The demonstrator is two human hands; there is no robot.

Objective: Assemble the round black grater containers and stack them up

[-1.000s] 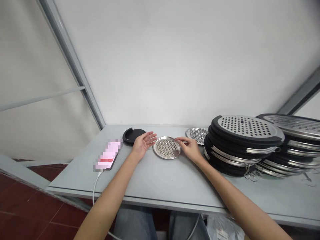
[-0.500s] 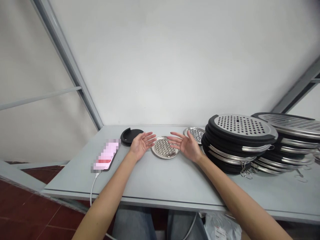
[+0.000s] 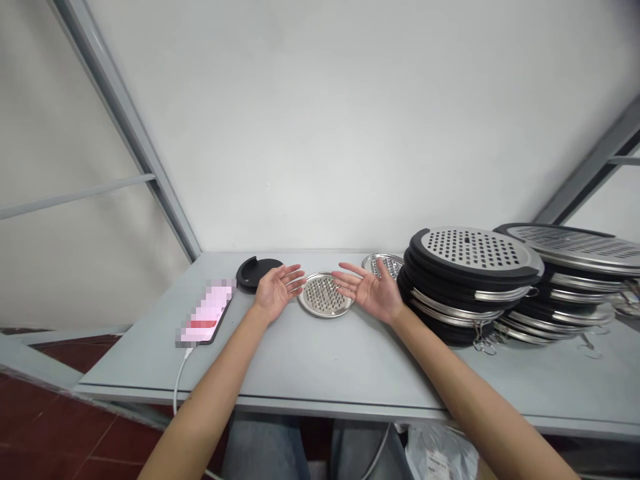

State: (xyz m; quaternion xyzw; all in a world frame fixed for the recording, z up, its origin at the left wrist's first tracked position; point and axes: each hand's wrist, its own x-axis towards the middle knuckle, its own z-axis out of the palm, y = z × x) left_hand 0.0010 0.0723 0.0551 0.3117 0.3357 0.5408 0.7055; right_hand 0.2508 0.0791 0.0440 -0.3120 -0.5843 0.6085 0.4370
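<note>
My left hand [image 3: 275, 291] is open, palm turned up and inward, fingers stretched toward a round metal grater disc [image 3: 325, 295] on the table. It holds nothing and partly covers a black round holder with a raised rim [image 3: 259, 271] behind it. On the other side of the disc, my right hand [image 3: 374, 290] is open too, fingers spread and nothing in them. Its fingertips overlap the disc's right edge in the view; whether they touch it I cannot tell. A second grater disc [image 3: 383, 265] lies behind the right hand, partly hidden.
A stack of black-rimmed grater discs [image 3: 470, 287] stands right of my right hand, with a second stack [image 3: 570, 287] beyond it. A phone [image 3: 207, 313] on a white cable [image 3: 180, 373] lies at left. Under the grey table [image 3: 320, 373] is a plastic bag [image 3: 437, 453].
The whole view has shifted slightly, so the table and stacks sit a little further left. Both hands stay open in nearly the same pose; the discs have not moved on the table.
</note>
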